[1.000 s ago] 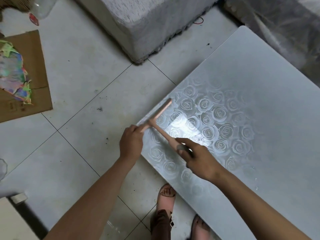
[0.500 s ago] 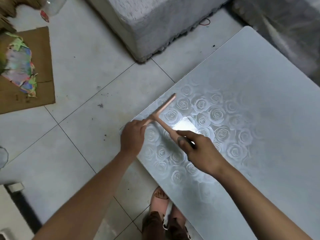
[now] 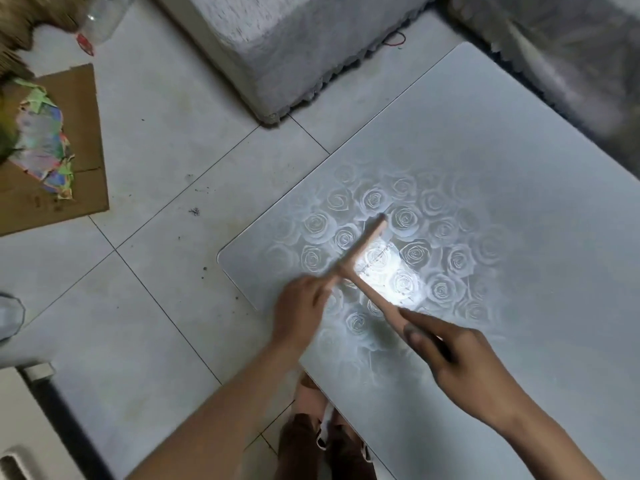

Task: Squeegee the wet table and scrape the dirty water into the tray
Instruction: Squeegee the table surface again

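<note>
A pink T-shaped squeegee (image 3: 363, 252) lies with its blade on the grey rose-patterned table (image 3: 502, 188), near the table's near-left corner. My right hand (image 3: 446, 351) grips the lower end of its handle. My left hand (image 3: 301, 313) holds the near end of the blade, over the table's left edge. A bright light reflection sits just right of the handle. No tray shows in view.
A grey fabric-covered block (image 3: 294, 46) stands on the tiled floor beyond the table. Cardboard (image 3: 79, 168) with colourful scraps lies at the left, with a clear plastic bottle (image 3: 100, 19) above it. My feet (image 3: 325, 441) are under the table's near edge.
Both hands and the squeegee have moved from the table's left edge inward onto the table, away from the corner.
</note>
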